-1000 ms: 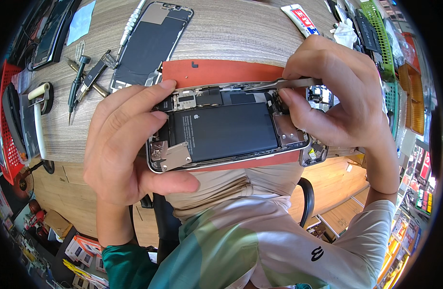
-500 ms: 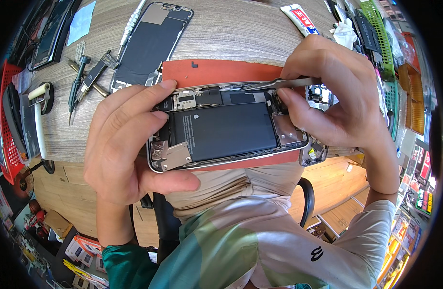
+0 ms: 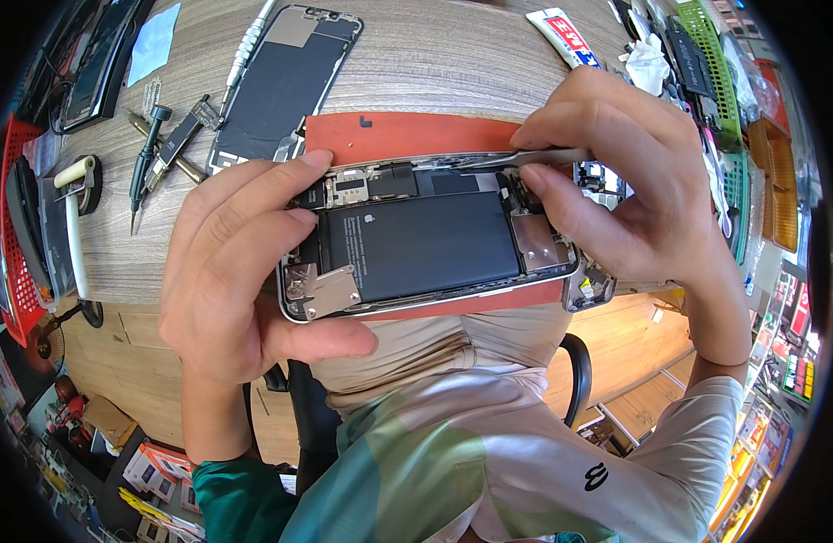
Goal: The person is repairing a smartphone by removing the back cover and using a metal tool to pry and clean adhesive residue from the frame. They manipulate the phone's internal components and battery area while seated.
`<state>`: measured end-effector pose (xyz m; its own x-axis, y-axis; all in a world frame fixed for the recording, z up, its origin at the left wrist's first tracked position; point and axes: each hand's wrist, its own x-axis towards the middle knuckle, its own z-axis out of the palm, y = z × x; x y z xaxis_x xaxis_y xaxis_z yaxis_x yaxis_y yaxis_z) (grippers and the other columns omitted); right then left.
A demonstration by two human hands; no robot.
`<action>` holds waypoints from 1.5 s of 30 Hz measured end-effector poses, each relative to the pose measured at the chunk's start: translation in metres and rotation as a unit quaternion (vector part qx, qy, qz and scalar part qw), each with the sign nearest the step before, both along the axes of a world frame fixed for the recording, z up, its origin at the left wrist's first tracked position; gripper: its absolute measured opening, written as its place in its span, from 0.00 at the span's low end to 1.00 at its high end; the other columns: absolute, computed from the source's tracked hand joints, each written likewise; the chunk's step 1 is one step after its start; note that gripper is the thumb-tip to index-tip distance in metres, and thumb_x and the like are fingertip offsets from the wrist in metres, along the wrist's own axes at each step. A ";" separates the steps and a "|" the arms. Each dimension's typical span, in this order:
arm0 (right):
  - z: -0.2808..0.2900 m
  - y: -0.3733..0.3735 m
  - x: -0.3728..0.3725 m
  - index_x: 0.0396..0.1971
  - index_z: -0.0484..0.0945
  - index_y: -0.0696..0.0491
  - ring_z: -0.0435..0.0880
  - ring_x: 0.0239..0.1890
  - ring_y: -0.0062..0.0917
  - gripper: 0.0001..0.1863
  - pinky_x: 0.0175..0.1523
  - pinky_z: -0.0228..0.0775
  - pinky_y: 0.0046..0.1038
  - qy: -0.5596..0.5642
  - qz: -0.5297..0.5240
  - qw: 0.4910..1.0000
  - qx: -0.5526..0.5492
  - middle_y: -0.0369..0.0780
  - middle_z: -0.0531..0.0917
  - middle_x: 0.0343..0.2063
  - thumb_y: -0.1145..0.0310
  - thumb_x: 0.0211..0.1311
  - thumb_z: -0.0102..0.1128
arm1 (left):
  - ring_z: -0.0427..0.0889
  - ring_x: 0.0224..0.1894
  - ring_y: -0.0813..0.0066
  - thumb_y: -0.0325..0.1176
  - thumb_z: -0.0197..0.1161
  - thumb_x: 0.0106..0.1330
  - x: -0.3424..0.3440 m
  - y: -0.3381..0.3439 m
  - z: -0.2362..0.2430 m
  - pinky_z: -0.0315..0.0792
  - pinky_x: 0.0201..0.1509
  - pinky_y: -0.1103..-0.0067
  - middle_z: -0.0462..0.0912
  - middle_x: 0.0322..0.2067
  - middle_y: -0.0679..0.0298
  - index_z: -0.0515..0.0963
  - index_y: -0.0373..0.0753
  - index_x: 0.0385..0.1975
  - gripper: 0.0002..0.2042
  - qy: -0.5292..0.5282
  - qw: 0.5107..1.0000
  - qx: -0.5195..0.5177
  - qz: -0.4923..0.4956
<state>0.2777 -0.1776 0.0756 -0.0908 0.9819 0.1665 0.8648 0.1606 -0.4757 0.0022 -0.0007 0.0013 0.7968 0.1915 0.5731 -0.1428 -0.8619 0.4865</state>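
Observation:
An opened smartphone (image 3: 330, 299) shows its black battery (image 3: 425, 249), metal shields and small boards. Around its left end, my left hand (image 3: 222, 262) is closed, with fingers on the upper edge and the thumb below. My right hand (image 3: 638, 181) pinches metal tweezers (image 3: 556, 157) between thumb and forefinger. Their slim end lies inside the phone along its far edge, by the top right of the battery; what the tips touch is too small to tell. Under the phone, a red mat (image 3: 416, 131) lies at the table's near edge.
A detached phone screen (image 3: 294, 100) lies face down behind my left hand, beside a white-handled screwdriver (image 3: 246, 50). Farther left are a dark screwdriver (image 3: 148, 158) and a small part. A white tube (image 3: 564, 38) lies at the back right, near a green basket (image 3: 710, 68).
My right forefinger has slid slightly left along the tweezers, and their slim end has shifted a little. The phone and my left hand look almost unmoved.

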 end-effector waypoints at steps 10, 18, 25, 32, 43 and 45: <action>0.000 0.001 0.001 0.40 0.84 0.62 0.84 0.28 0.31 0.11 0.33 0.74 0.30 -0.008 0.012 1.000 0.010 0.43 0.84 0.30 0.81 0.56 0.69 | 0.86 0.49 0.43 0.69 0.65 0.66 0.000 0.000 0.000 0.77 0.60 0.57 0.88 0.49 0.35 0.75 0.29 0.46 0.39 0.000 1.000 0.000 0.002; 0.005 0.004 0.001 0.40 0.84 0.61 0.83 0.29 0.33 0.10 0.35 0.74 0.31 0.008 0.007 1.000 -0.010 0.43 0.83 0.30 0.78 0.58 0.69 | 0.85 0.49 0.44 0.69 0.65 0.66 0.000 0.000 -0.002 0.77 0.59 0.57 0.88 0.49 0.35 0.74 0.29 0.47 0.39 -0.003 1.000 0.000 -0.002; 0.012 0.015 0.002 0.38 0.84 0.61 0.83 0.31 0.37 0.09 0.38 0.74 0.32 0.041 0.019 0.998 -0.031 0.44 0.83 0.31 0.74 0.60 0.68 | 0.85 0.49 0.43 0.69 0.66 0.66 0.000 0.001 -0.003 0.77 0.59 0.57 0.88 0.49 0.35 0.74 0.29 0.47 0.39 -0.008 1.000 0.002 -0.005; 0.014 0.015 0.000 0.37 0.84 0.61 0.82 0.31 0.37 0.08 0.38 0.73 0.32 0.036 0.012 0.999 -0.036 0.44 0.83 0.31 0.74 0.61 0.68 | 0.85 0.50 0.43 0.68 0.67 0.65 0.000 0.001 0.000 0.77 0.60 0.57 0.88 0.50 0.34 0.74 0.29 0.47 0.38 0.010 1.000 0.005 -0.006; 0.003 0.002 0.004 0.39 0.84 0.60 0.83 0.30 0.35 0.08 0.37 0.74 0.32 0.021 0.000 1.000 -0.019 0.43 0.84 0.31 0.76 0.60 0.69 | 0.85 0.51 0.43 0.67 0.69 0.64 0.000 -0.001 0.000 0.77 0.61 0.58 0.88 0.51 0.34 0.74 0.30 0.47 0.38 0.006 1.000 -0.010 -0.002; 0.002 0.002 0.004 0.39 0.84 0.60 0.83 0.30 0.35 0.08 0.37 0.74 0.32 0.021 0.002 1.000 -0.016 0.44 0.84 0.31 0.76 0.60 0.69 | 0.85 0.51 0.43 0.67 0.69 0.63 0.000 -0.001 0.000 0.77 0.61 0.58 0.88 0.51 0.35 0.74 0.30 0.47 0.38 0.006 1.000 -0.010 -0.003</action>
